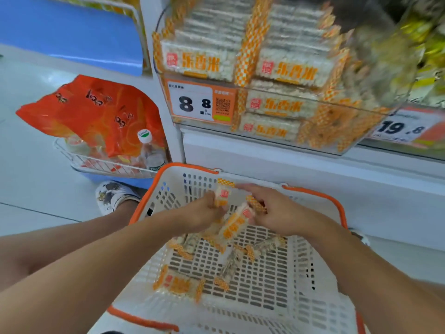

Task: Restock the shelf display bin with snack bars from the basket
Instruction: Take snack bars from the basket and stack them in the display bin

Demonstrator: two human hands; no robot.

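Note:
A white plastic basket (301,273) with an orange rim sits low in front of me. Several snack bars in orange-and-white wrappers lie on its floor; one (177,284) lies flat near the front left. My left hand (199,214) grips an upright snack bar (222,195) above the basket. My right hand (272,209) holds another bar (237,224) slanting down to the left. Above, the clear shelf display bin (361,121) holds stacked rows of the same bars (284,71).
A price tag reading 8.8 (195,103) hangs on the bin's front. To the left, a wire basket (101,162) holds an orange bag (96,112) and a bottle (149,150). A foot in a patterned shoe (113,195) stands beside the basket. White shelf base behind.

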